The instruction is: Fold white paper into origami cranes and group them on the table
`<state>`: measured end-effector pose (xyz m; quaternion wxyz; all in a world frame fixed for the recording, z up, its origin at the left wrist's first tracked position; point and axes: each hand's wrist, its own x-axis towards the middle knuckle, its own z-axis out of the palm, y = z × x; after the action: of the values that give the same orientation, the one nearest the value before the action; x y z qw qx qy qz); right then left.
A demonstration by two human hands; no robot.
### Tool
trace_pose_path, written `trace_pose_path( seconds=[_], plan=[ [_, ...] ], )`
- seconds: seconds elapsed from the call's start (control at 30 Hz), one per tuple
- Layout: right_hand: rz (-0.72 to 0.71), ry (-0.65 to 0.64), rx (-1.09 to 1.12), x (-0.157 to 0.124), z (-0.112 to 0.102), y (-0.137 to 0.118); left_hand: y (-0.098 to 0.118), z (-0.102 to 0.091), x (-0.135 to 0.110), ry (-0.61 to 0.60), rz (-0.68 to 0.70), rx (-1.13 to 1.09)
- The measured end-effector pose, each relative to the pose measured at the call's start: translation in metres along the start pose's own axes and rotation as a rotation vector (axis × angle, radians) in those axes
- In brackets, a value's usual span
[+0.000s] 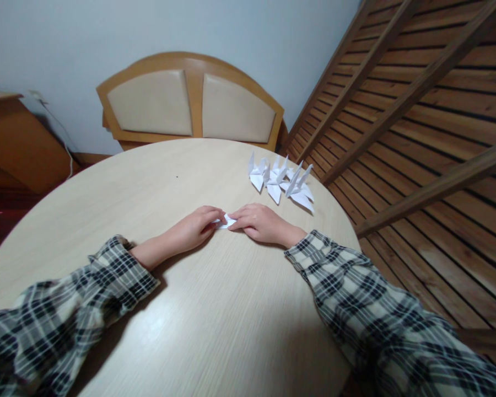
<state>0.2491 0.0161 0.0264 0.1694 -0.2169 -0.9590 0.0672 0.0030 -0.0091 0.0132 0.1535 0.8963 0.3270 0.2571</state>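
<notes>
A small folded piece of white paper (227, 221) lies on the round wooden table (215, 309), mostly covered by my fingers. My left hand (198, 226) grips its left end, fingers bent over it. From the other side, my right hand (258, 221) pinches the right end with thumb and fingertips. Only a narrow strip of the paper shows between the hands; its full shape is hidden. Beyond my right hand, several white origami cranes (274, 182) stand close together on the table, apart from both hands.
A padded wooden headboard-like panel (197, 99) stands behind the table's far edge, against a pale wall. Slatted wood (430, 121) rises along the right side. A brown wooden cabinet (20, 140) and a white cord (69, 157) are at the far left.
</notes>
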Motion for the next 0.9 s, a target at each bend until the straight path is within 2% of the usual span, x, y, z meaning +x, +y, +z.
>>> trace_pose_path(
  seconds=[0.67,0.9],
  plan=[
    [0.081,0.028,0.137,-0.0002,-0.0035,0.0001,-0.0016,0.0011,0.0007,-0.006,-0.007,0.006],
    [0.087,0.018,0.141,-0.0016,-0.0029,0.0016,-0.0075,-0.0045,0.0013,-0.083,0.02,-0.016]
  ],
)
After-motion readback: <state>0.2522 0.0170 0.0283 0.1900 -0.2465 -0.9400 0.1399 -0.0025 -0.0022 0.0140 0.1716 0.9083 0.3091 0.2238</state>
